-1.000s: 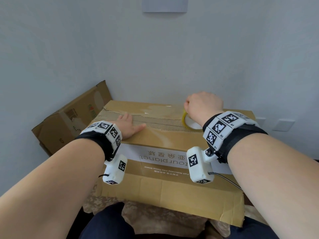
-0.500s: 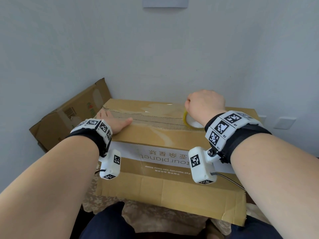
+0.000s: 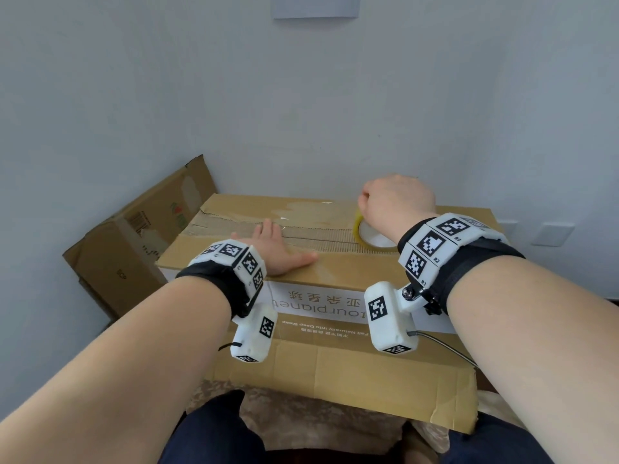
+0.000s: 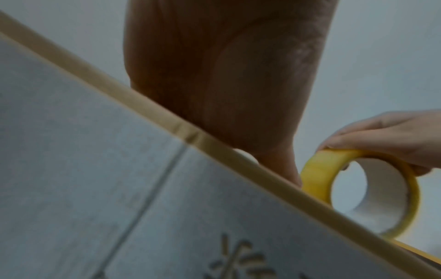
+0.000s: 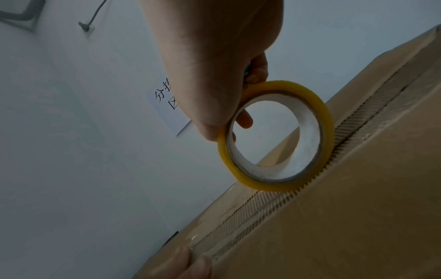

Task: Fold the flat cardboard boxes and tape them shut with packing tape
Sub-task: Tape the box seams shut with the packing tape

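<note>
Left hand point(image 3: 279, 254) shifted right along the seam versus half a second back, from near the box's left end toward mid-span; right hand point(image 3: 395, 204) and tape roll point(image 3: 363, 234) barely moved.

Left hand: flat, fingers straight, palm down on the cardboard box point(image 3: 335, 373) top, pressing over the centre seam point(image 3: 321, 241). Holding nothing.

Right hand: curled around the tape roll, fingers through the core, thumb on the outer rim. Roll standing on edge, touching the box top at the seam, toward the right end.

Box: already folded into shape, top flaps closed and meeting along the seam. Sitting in front of the person's knees, near side facing them, far side close to the wall. Long axis left-right, seam along it. Printed side label reads upside down from the head view, so likely inverted and this is the bottom being sealed.

Tape: clear film visible with glints along the seam between left hand and roll. Stretch right of the roll still bare, corrugated strip exposed.

Progress estimate: folding done, seam roughly two-thirds taped. Left: run to the right edge, cut, press down. Possibly end seams too; can't tell.

Flat box point(image 3: 134, 236) leaning on the wall at left, not yet folded.
</note>
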### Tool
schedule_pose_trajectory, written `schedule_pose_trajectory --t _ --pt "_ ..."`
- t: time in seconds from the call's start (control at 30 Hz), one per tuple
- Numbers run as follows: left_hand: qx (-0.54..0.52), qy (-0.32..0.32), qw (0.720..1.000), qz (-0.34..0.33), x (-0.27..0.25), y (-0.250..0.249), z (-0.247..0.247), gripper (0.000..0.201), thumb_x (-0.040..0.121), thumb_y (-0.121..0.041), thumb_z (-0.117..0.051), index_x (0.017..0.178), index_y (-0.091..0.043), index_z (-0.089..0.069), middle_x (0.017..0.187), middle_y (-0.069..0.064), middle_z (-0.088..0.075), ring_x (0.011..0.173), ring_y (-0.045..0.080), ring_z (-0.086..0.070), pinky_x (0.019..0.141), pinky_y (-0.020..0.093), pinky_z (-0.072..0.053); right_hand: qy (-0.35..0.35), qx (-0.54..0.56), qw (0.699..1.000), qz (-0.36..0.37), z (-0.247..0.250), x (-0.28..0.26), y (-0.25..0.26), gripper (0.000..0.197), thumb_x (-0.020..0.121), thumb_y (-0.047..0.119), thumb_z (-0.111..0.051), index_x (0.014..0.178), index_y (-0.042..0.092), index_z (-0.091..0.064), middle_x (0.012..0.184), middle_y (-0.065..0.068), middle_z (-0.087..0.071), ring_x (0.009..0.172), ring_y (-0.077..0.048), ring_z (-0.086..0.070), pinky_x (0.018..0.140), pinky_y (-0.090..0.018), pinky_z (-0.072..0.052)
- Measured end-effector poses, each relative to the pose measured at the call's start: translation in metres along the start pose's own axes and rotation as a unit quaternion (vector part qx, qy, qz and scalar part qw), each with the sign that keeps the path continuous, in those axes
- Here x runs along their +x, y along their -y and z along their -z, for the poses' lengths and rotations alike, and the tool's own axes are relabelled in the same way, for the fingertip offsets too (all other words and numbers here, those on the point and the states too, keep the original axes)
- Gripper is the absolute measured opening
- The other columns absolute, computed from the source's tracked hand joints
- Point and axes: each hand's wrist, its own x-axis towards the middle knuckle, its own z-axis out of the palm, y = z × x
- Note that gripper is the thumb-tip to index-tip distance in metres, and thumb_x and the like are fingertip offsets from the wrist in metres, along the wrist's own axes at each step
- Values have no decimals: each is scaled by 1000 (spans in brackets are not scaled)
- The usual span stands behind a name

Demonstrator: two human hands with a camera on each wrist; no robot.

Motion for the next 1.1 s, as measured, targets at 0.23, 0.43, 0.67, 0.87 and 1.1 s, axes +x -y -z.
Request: schedule_pose_trajectory --t 0.23,0.43,0.67,0.87,1.1 --pt "25 -14 998 -58 -10 -43 -3 113 72 -88 -17 150 -13 11 158 2 16 146 19 9 113 61 0 17 29 999 0 -1 -1 -9 35 100 32 -32 108 22 -64 102 -5 -63 89 -27 -56 64 -32 -39" --pt "33 -25 989 -140 -14 -79 -6 112 69 -90 -16 152 -18 6 159 -3 14 146 18 8 111 63 1 32 53 998 8 0 -2 -16 37 100 38 -33 115 24 -64 108 -3 -65 99 -26 -60 69 -32 -43" --pt "52 -23 981 -183 -14 -108 -10 104 70 -89 -13 152 -27 4 159 -6 10 146 20 11 109 63 4 41 77 996 5 1 -6 -23 36 101 38 -33 117 25 -63 109 -4 -66 100 -26 -60 69 -31 -41" --pt "47 -22 982 -183 -14 -102 -8 117 56 -95 -9 151 -29 9 158 -9 14 146 20 11 110 63 4 28 88 996 3 3 -11 -23 36 102 37 -32 118 26 -63 107 -3 -66 97 -26 -60 67 -31 -40" --pt "42 -8 984 -171 -19 -91 -4 125 54 -95 -22 150 -25 17 157 -9 20 146 21 11 112 62 4 38 132 991 5 3 -17 -34 38 100 43 -34 125 26 -58 115 -3 -65 104 -26 -59 75 -32 -45"
